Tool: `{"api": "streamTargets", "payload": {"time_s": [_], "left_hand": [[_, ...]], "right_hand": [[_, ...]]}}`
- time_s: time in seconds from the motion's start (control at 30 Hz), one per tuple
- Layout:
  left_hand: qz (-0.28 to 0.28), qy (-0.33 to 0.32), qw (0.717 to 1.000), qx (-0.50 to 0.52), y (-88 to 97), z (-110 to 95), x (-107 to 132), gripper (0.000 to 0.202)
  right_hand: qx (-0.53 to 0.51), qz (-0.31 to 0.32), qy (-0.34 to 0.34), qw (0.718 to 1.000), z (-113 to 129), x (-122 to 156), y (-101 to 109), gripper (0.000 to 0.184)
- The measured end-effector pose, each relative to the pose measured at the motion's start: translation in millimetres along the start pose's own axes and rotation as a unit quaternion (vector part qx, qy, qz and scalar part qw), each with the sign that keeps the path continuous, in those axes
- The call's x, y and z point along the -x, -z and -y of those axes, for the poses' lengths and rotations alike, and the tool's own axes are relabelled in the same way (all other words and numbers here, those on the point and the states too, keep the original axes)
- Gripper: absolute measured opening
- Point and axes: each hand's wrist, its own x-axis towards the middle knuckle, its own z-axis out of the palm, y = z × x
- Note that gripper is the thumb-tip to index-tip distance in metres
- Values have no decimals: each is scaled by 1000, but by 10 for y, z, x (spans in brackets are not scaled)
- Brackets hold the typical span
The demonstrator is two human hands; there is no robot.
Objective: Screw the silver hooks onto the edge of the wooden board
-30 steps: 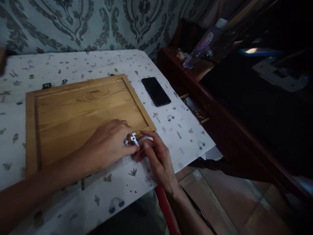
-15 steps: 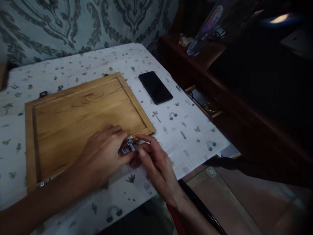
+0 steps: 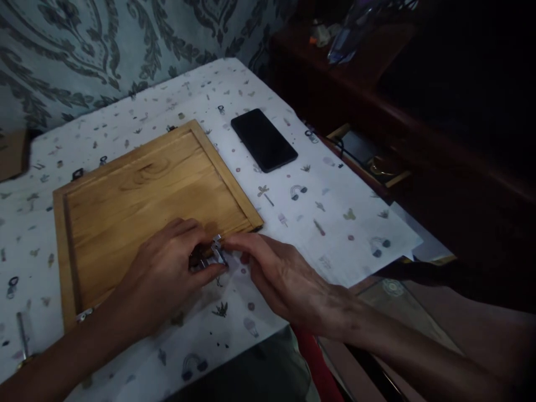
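A wooden cabinet door (image 3: 151, 178) with a raised frame lies flat on the patterned tablecloth. At its near edge, toward the right corner, a metal cabinet hinge (image 3: 216, 250) stands up. My left hand (image 3: 167, 273) rests over the door's edge, with thumb and fingers closed around the hinge. From the right, my right hand (image 3: 280, 273) is closed at the hinge, its index fingertip against the upper end; its thumb is mostly hidden. A second metal hinge (image 3: 85, 315) shows at the near left corner, partly behind my left forearm.
A black phone (image 3: 263, 139) lies right of the door. A screwdriver (image 3: 23, 338) is at the lower left, partly behind my forearm. A cardboard piece (image 3: 13, 153) sits at the far left. Beside the table, a dark red cabinet has an open drawer (image 3: 377, 162).
The view has shifted, so the screwdriver now shows at lower left. My right hand has turned, its index finger now lying along toward the hinge and its thumb lower. My left hand keeps holding the hinge.
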Motion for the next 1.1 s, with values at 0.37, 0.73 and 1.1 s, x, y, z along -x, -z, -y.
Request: {"api": "streamTargets", "payload": {"time_s": [0.37,0.73,1.1], "left_hand": [[-12,13,1000,13,-2,-10,27,16],[-56,-20,998,19,-62,39,78,18],[-56,-15,998,33,-59,35,58,24]], "right_hand": [[9,46,67,997,-162,-122,12,51],[56,53,99,992,-186,-122,30,45],[71,45,111,990,-212,-111,10,47]]}}
